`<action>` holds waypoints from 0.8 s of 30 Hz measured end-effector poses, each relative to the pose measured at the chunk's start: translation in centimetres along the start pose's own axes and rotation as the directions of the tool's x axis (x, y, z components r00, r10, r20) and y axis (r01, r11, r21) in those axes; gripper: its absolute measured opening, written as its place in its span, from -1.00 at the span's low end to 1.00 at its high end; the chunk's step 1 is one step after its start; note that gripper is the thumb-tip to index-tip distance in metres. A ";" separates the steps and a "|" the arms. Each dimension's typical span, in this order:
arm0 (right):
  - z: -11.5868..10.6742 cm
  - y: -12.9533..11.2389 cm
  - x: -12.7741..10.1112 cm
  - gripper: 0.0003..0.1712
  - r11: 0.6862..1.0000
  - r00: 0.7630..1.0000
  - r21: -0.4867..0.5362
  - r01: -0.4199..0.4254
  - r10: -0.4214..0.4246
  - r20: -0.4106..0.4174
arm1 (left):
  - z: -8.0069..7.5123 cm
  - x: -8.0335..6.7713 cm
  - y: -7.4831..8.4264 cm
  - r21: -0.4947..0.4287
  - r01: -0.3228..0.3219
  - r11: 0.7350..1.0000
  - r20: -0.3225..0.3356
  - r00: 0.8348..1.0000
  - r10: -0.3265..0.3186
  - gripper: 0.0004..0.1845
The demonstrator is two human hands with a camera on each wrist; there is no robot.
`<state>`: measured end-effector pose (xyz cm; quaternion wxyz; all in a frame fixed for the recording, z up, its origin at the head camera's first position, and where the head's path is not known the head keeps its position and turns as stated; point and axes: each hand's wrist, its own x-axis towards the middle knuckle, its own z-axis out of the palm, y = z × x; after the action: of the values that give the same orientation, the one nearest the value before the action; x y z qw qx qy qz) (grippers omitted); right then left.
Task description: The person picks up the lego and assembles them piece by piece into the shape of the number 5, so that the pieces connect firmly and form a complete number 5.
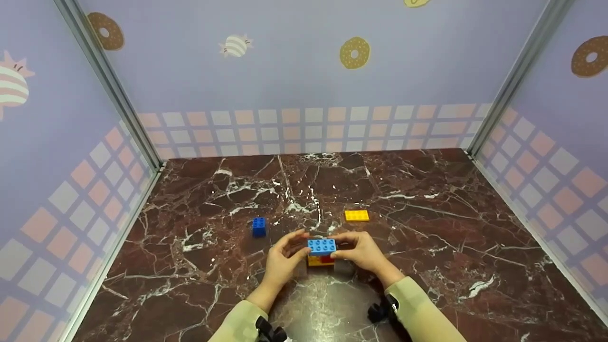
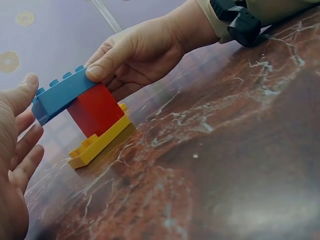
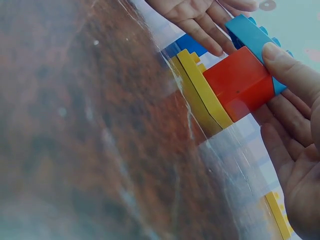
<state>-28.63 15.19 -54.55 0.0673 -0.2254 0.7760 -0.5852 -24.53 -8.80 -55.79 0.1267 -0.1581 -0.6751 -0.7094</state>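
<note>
A light blue brick [image 1: 321,246] lies across the top of a red brick [image 2: 97,110], which stands on a yellow plate brick [image 2: 102,142] on the table. Whether the blue one is fully seated cannot be told. My right hand [image 1: 362,251] pinches the light blue brick's right end, thumb on the near side and fingers behind. Around the other end is my left hand [image 1: 283,259], its thumb close to or touching that end and its fingers loosely spread. From the right wrist, the red brick [image 3: 240,82] shows under the light blue brick [image 3: 255,37].
A dark blue brick [image 1: 259,227] stands on the marbled table [image 1: 190,285] to the left, beyond my left hand. Farther back on the right lies another yellow brick [image 1: 356,216]. Patterned walls [image 1: 304,71] enclose the table at the back and both sides.
</note>
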 end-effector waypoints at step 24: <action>0.2 -0.4 -0.1 -0.53 0.999 1.000 -0.028 -0.025 0.025 -0.002 | -2.1 1.3 0.1 -0.036 -0.016 0.999 -0.117 0.993 0.012 -0.55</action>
<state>-28.40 15.02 -54.27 0.0706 -0.2160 0.7870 -0.5735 -25.79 -10.81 -55.22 0.1682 -0.1233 -0.6521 -0.7289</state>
